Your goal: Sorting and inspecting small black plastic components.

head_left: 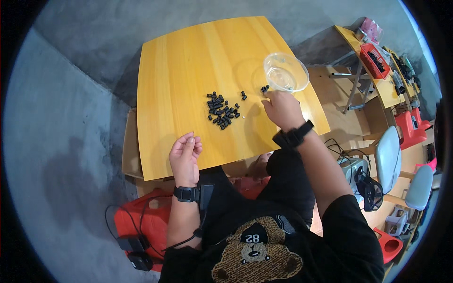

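Small black cylindrical pieces point(221, 112) lie in a loose pile on the yellow wooden table point(184, 75). Two more point(243, 95) sit a little to the pile's right. My right hand point(284, 109) reaches over the table, fingers closed on a small black cylindrical piece point(264, 88) at the tips, with another against it. Just beyond that hand stands a clear round plastic tub point(302, 70). At the near left edge my left hand point(185, 153) is palm up, thumb pressed to curled fingers; anything between them is hidden. Beside the pile is a tiny white bit point(243, 117).
A grey wall point(104, 28) runs behind and left of the table. On the right, another table holds a red basket point(375, 61) of dark pieces. Chairs with light blue pads point(388, 158) stand below it. A red stool point(146, 217) with cables is at my left.
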The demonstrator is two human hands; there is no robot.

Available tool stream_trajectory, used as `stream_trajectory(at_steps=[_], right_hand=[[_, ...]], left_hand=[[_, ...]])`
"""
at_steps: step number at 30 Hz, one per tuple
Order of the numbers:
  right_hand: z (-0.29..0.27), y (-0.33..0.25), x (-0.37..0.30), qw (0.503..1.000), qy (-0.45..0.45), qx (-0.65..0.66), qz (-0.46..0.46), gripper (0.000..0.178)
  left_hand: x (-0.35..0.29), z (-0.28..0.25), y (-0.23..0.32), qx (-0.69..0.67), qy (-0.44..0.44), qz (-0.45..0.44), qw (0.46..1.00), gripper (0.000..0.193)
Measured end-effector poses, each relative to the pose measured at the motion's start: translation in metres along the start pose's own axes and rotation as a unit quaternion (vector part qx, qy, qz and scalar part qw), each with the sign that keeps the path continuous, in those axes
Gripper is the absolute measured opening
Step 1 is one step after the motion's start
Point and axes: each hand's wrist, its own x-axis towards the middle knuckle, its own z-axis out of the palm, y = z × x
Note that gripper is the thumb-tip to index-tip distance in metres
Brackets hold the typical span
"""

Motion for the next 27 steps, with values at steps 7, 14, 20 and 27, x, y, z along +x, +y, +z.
stream_trajectory(at_steps=[7,14,20,27], right_hand=[[0.026,-0.008,0.03,0.992,-0.026,-0.112,0.054,0.009],[0.031,-0.01,0.014,0.995,-0.028,-0.083,0.055,0.015],[0.019,-0.023,-0.022,0.997,-0.063,-0.037,0.027,0.022],[0.008,-0.005,-0.043,0.993,-0.041,0.111,0.002,0.024]], left_hand=[[0.003,-0.007,0.0,-0.015,-0.02,-0.014,1.0,0.016],[0.003,-0.005,0.0,-0.023,-0.036,-0.016,0.999,0.015],[0.004,-0.008,-0.002,-0.016,-0.042,-0.007,0.999,0.016],[0.003,-0.006,-0.002,-0.007,-0.036,0.0,0.999,0.017]])
